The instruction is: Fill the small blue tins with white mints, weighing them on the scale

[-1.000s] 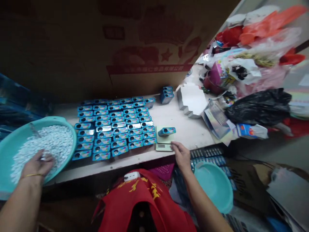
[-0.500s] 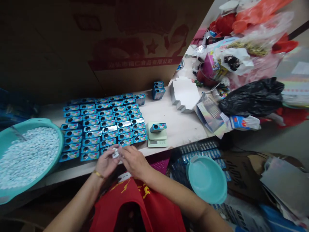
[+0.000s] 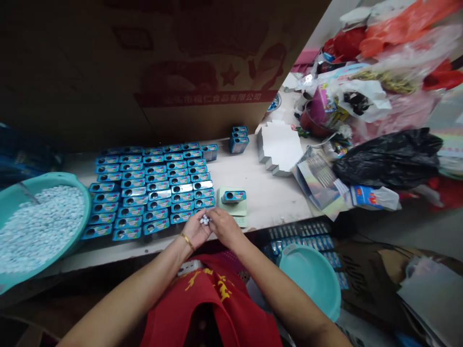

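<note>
White candies point(image 3: 205, 220) lie in my cupped left hand point(image 3: 196, 230), which has a gold bracelet at the wrist. My right hand point(image 3: 224, 226) touches it from the right, its fingers bent at the candies; whether they pinch one is too small to tell. Just beyond my right hand, a blue tin point(image 3: 233, 196) stands on a pale green scale point(image 3: 238, 208). Rows of blue tins point(image 3: 157, 194) with dark round openings cover the table left of the scale. At the far left, a turquoise basin point(image 3: 88, 205) holds a heap of pale candies point(image 3: 47, 226).
A large cardboard box point(image 3: 202, 115) rises behind the tins. A few tins point(image 3: 239, 143) and a stack of white card point(image 3: 281, 147) stand at the back. Plastic bags point(image 3: 388, 156) crowd the right. Below the table edge sits another turquoise basin point(image 3: 309, 274).
Both hands have moved right together, closer to the scale, with the candies still in my left hand. The camera view has shifted slightly.
</note>
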`<control>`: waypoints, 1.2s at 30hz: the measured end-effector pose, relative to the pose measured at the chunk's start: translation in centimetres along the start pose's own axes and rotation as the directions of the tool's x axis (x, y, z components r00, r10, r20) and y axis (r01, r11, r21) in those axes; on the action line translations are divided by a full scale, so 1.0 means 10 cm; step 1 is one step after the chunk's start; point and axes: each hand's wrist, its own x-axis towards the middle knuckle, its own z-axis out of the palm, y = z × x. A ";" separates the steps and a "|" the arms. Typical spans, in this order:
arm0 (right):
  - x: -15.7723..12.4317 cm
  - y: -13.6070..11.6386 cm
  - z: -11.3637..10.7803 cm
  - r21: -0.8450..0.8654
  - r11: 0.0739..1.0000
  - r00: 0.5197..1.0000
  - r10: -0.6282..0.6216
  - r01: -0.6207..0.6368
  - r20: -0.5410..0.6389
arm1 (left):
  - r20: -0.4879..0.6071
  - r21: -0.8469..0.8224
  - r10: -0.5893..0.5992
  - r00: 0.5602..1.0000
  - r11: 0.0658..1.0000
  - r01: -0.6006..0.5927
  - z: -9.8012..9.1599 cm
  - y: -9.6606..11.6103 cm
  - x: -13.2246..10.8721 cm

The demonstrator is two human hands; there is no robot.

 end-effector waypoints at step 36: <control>-0.42 -0.35 0.29 -0.119 0.991 0.976 -0.035 0.061 0.214 | 0.003 0.137 -0.203 0.979 0.970 0.201 -0.62 -0.19 -0.33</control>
